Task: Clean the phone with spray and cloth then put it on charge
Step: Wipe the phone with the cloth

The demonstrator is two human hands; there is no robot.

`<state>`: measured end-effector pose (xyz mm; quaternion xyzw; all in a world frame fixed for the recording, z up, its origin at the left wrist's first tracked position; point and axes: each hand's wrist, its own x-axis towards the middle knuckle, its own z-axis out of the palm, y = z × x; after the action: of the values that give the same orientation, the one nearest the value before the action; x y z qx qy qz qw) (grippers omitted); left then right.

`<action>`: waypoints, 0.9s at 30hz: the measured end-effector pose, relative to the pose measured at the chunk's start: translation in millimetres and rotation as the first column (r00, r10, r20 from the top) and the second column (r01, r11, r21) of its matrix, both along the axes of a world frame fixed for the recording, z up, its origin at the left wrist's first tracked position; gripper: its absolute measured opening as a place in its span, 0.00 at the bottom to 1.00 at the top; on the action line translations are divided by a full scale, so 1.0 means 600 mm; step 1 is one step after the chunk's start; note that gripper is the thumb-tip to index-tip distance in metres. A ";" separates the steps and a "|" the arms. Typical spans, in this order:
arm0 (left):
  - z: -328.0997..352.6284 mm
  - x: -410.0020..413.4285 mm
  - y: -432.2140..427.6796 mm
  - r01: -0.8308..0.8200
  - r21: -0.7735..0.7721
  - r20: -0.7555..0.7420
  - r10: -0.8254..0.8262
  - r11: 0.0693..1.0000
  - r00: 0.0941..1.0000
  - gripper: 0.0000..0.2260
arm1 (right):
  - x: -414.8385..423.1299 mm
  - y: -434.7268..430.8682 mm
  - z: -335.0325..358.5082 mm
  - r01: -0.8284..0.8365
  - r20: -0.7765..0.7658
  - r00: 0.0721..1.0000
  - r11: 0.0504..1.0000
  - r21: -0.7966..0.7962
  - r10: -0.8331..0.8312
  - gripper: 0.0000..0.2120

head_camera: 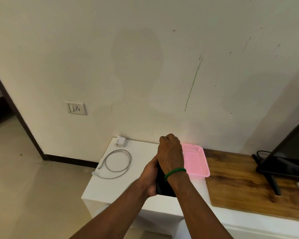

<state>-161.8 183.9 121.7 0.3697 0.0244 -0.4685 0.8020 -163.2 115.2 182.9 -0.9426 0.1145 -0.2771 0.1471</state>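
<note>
The left hand (150,176) grips the phone (163,188) from its left edge, with the palm and curled fingers wrapped around the body. The right hand (171,152) lies over the far end of the phone with its fingers curled tight. What the fingers enclose is hidden, so its grip cannot be determined. A green bracelet (175,171) sits on the right wrist.

The phone is a dark, glossy slab. Only its near portion shows between the two wrists. It is held above the white cabinet (121,188), near the middle of the top.

Just right of the hands stands a pink basket (198,163). To the left, a coiled grey cable (117,163) lies on the cabinet, with a white charger plug (120,141) beyond it against the wall. A wall socket (77,108) is mounted further left.
</note>
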 end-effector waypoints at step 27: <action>0.005 0.040 0.019 -0.018 -0.192 -0.086 0.002 0.981 0.996 0.36 | -0.077 0.051 -0.028 -0.087 0.008 0.996 0.975 0.206 0.087 0.17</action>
<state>-138.0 195.5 124.8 0.2701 0.0151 -0.4798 0.8346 -209.7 146.0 166.0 -0.9265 0.1014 -0.2563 0.2561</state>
